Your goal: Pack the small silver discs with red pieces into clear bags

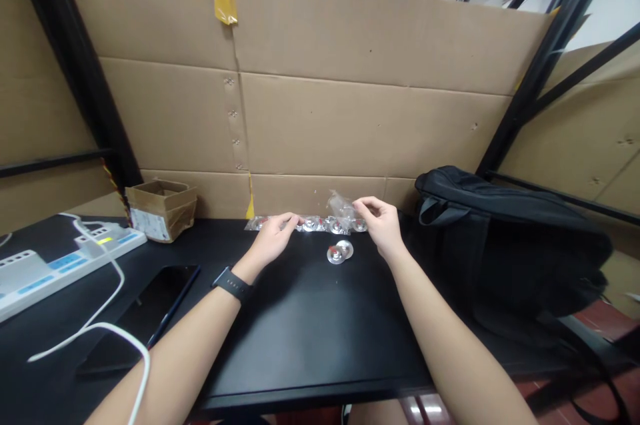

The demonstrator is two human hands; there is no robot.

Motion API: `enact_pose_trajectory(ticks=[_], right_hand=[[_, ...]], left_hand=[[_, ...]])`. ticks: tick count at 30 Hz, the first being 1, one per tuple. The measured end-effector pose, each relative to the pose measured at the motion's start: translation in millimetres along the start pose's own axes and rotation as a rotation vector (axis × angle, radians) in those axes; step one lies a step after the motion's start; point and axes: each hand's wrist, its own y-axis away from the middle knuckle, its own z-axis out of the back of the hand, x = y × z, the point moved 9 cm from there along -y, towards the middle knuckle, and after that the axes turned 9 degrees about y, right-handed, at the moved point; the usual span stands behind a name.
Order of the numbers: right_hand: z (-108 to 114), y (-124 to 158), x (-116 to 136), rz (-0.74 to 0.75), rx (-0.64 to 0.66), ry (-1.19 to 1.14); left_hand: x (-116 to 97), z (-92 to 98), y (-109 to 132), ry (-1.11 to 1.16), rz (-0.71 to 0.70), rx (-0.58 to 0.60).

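Note:
Along the far side of the black table runs a row of shiny metal discs in clear plastic packets (311, 225), some with red marks. My left hand (273, 237), with a dark watch on its wrist, is at the left part of this row, its thumb and fingers pressed together; what lies between them cannot be made out. A crumpled clear plastic bag (341, 205) stands up above the row, pinched at its right edge by my right hand (383, 221). Two loose metal discs (336, 254) overlap on the table in front of the row, between my hands.
A tall cardboard panel (320, 125) closes off the back of the black table (310, 338). On the left are a small open cardboard box (173, 211), a white power strip (65, 271), a white cable and a dark phone (150, 308). A black bag (525, 245) stands at the right.

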Motion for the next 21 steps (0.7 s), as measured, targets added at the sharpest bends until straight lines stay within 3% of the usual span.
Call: enact_pose_trajectory(ticks=[7,10,13,16,21], right_hand=[[-32,13,4,-0.025,0.139,-0.036],[-52,21,3,-0.030,0.227,-0.043],[-66,27,0,-0.033,0.321,-0.016],[-65,27,-5,-0.018,0.356,0.062],[-52,19,-22,0.024,0.340,0.234]], left_hand=[[-13,-14.3,8,0.093,-0.040,0.049],[-17,-25.7,10,0.160,-0.041,0.140],[-10,-17.9,6,0.077,-0.010,0.157],[13,31.2,-3,-0.156,0.124,-0.031],[49,156.1,15,-0.641,0.426,-0.511]])
